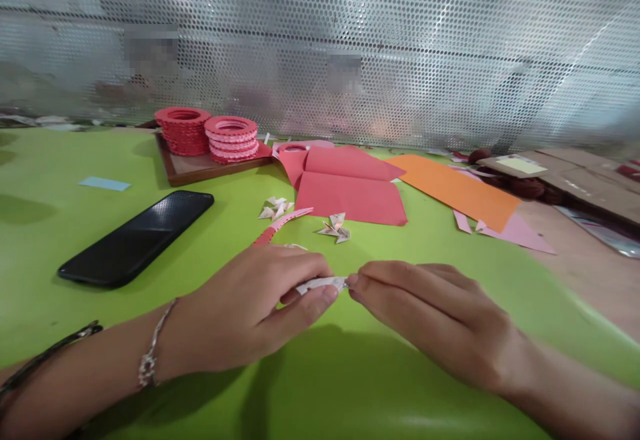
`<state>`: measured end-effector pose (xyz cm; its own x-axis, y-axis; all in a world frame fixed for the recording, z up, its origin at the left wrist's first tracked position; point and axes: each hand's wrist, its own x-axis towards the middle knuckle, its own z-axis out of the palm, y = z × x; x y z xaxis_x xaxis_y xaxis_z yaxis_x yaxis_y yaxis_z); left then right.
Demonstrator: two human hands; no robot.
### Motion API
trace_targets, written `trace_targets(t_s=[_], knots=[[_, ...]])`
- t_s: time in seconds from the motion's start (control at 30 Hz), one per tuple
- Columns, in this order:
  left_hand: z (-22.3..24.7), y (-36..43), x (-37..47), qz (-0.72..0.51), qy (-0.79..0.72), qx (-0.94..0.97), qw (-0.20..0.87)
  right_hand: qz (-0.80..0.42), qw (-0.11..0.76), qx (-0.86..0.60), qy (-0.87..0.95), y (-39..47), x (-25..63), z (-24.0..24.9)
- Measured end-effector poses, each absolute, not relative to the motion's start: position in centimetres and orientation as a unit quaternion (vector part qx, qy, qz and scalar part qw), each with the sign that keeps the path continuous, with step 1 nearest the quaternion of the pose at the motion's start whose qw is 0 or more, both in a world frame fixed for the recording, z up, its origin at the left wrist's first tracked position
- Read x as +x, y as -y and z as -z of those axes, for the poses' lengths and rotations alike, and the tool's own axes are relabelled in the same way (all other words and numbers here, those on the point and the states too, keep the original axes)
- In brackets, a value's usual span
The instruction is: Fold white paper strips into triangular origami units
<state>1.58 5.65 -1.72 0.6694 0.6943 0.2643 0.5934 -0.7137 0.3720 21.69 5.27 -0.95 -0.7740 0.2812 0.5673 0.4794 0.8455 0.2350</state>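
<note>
Between thumb and fingers, my left hand [270, 307] pinches a small folded piece of white printed paper [320, 284]. The fingertips of my right hand [430, 313] are pressed together on the right end of that same paper. Just beyond my hands on the green table lie two small folded paper pieces, a star-like one [336, 228] and a pointed one [276, 209]. A curved red and pink strip [280, 225] lies between them. My fingers cover part of the paper.
A black phone [140, 237] lies at left, near a light blue slip [105, 183]. Behind, a brown tray [220, 173] bears stacked red rings [183, 133] and pink rings [231, 141]. Red paper [350, 197] and orange paper [455, 190] lie before a perforated metal screen [380, 47].
</note>
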Motion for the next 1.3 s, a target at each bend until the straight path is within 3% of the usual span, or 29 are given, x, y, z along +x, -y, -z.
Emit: trace_targets(t_s=[0.53, 0.63, 0.8, 0.97, 1.3], knots=[[1.9, -5.6, 1.7, -0.160, -0.332, 0.926, 0.088, 0.138, 0.252, -0.191, 0.939, -5.3, 21.5, 1.0], [1.8, -5.7, 1.7, -0.140, -0.319, 0.934, 0.077, 0.043, 0.232, -0.196, 0.952, -5.6, 21.5, 1.2], [1.5, -6.0, 1.5, -0.122, -0.314, 0.940, 0.047, -0.250, 0.193, -0.246, 0.916, -7.1, 22.2, 1.0], [1.2, -6.0, 1.5, -0.114, -0.280, 0.953, 0.022, -0.411, 0.197, -0.247, 0.855, -8.1, 22.4, 1.1], [2.3, -6.2, 1.5, -0.097, -0.251, 0.963, 0.033, -0.511, 0.187, -0.252, 0.800, -8.3, 21.9, 2.5]])
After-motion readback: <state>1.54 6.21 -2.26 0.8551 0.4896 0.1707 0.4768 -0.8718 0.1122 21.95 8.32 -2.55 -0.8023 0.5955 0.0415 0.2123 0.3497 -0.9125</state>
